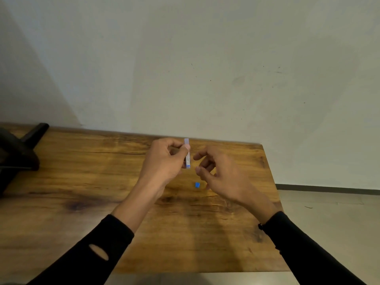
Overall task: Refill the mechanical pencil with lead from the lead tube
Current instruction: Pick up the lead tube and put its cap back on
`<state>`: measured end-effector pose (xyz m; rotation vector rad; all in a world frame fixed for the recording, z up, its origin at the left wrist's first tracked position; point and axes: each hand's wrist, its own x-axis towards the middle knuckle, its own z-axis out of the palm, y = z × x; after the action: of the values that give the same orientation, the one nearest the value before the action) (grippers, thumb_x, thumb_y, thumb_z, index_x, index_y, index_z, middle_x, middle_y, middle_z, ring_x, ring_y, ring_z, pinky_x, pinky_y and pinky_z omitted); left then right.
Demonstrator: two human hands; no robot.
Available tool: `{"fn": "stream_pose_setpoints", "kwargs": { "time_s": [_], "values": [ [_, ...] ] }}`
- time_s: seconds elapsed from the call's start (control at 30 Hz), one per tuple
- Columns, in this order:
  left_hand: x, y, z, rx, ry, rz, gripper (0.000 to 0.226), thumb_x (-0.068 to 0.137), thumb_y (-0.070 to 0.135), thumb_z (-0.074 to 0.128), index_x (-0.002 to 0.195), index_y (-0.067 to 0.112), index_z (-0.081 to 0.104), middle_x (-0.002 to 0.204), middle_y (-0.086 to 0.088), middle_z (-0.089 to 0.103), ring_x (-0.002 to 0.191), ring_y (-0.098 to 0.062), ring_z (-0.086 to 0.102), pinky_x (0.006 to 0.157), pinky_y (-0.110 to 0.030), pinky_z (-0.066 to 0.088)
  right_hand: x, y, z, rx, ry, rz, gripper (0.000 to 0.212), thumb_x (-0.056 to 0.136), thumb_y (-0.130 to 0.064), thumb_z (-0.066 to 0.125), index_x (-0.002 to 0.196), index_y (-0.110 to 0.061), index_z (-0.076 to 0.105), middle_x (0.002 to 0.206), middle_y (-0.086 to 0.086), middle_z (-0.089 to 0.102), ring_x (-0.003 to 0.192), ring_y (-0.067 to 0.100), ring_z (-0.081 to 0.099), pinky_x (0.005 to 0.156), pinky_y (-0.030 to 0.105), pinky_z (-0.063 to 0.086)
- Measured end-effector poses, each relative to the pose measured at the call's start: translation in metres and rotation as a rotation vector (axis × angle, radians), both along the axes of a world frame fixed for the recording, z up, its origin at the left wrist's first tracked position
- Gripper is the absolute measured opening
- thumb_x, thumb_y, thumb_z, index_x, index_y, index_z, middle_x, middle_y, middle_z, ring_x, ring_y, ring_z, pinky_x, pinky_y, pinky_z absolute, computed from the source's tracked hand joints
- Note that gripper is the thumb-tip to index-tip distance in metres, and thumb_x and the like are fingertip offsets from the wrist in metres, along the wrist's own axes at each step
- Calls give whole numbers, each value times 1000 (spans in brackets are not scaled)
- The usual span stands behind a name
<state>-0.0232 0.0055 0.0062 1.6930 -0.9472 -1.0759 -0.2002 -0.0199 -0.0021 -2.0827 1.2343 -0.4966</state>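
A slim, clear plastic lead tube with a blue base (187,155) stands nearly upright above the middle of a brown, wood-grain table (82,182), pinched between the thumb and fingertips of the left hand (164,161). The tube's pale top pokes out above the fingers, and its blue lower end shows just below them. The right hand (218,175) hovers just beside the tube on its right, not touching it; its fingers are loosely curled and slightly parted, and whether anything thin lies between them cannot be told. A small blue square cap (197,185) lies on the table below the tube, near the right hand's thumb. Both forearms wear black sleeves (308,249). A dark, blurred object (18,149) sits at the table's far left edge. The mechanical pencil cannot be made out.
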Motion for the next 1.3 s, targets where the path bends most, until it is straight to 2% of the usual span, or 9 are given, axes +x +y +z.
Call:
{"fn": "stream_pose_setpoints", "kwargs": {
  "time_s": [0.17, 0.3, 0.4, 0.47, 0.53, 0.6, 0.73, 0.93, 1.3],
  "values": [
    [-3, -1, 1, 37, 53, 17, 14, 103, 30, 73, 100, 18, 80, 93, -5, 84, 58, -2, 75, 56, -22, 59, 5, 10, -21, -57, 389, 44, 16, 100, -18, 72, 115, -15, 65, 110, 5, 69, 98, 25, 66, 83, 40, 55],
    [-5, 0, 1, 40, 42, 2, 14, 103, 30, 72, 99, 18, 80, 91, -4, 85, 63, -6, 76, 56, -22, 59, 14, 19, -31, -166, 486, 61, 12, 102, -14, 69, 113, -13, 63, 109, 6, 61, 86, 21, 55, 72, 33, 40],
    [-4, 2, 0, 35, 20, -20, 12, 103, 31, 73, 96, 22, 80, 91, -4, 85, 73, -16, 79, 67, -34, 68, 15, 20, -32, -208, 513, 49, 12, 101, -14, 70, 108, -16, 60, 106, 4, 62, 81, 19, 48, 67, 30, 36],
    [-3, 2, -2, 30, -22, -41, 12, 102, 32, 73, 95, 24, 79, 94, -9, 84, 87, -29, 82, 85, -49, 69, 10, 13, -28, -162, 420, -14, 19, 99, -13, 72, 97, -23, 56, 98, -1, 66, 80, 17, 57, 60, 24, 35],
    [-2, 4, -3, 9, -84, -76, 12, 102, 34, 73, 96, 24, 78, 94, -9, 82, 93, -32, 80, 90, -55, 65, 2, 1, -20, -66, 202, -126, 23, 97, -9, 75, 89, -24, 60, 85, -4, 71, 75, 16, 67, 59, 24, 48],
    [-2, 6, -5, -11, -195, -130, 11, 101, 35, 73, 95, 27, 76, 90, 2, 82, 90, -23, 78, 87, -47, 64, -6, -12, -8, 13, -116, -235, 17, 94, -6, 79, 88, -18, 69, 76, -2, 75, 69, 16, 75, 63, 33, 63],
    [-9, 11, -7, -37, -344, -225, 7, 100, 34, 73, 97, 28, 75, 86, 11, 81, 84, -13, 76, 81, -36, 59, -12, -20, 8, 34, -491, -266, 11, 93, -10, 84, 93, -19, 76, 81, 0, 79, 74, 19, 79, 67, 30, 65],
    [-16, 15, -5, -41, -430, -282, 9, 102, 40, 70, 102, 32, 73, 89, 13, 80, 88, -12, 76, 85, -41, 62, -9, -17, 4, 10, -426, -192, 9, 93, -9, 83, 91, -16, 78, 83, -1, 80, 79, 15, 76, 70, 40, 68],
    [-16, 16, -5, -54, -526, -265, 7, 99, 37, 74, 96, 31, 76, 87, 16, 80, 85, -9, 75, 82, -38, 61, -11, -17, 7, 102, -400, -147, 8, 93, -3, 81, 91, -11, 80, 85, 3, 82, 79, 15, 79, 69, 26, 65]
  ]
}}
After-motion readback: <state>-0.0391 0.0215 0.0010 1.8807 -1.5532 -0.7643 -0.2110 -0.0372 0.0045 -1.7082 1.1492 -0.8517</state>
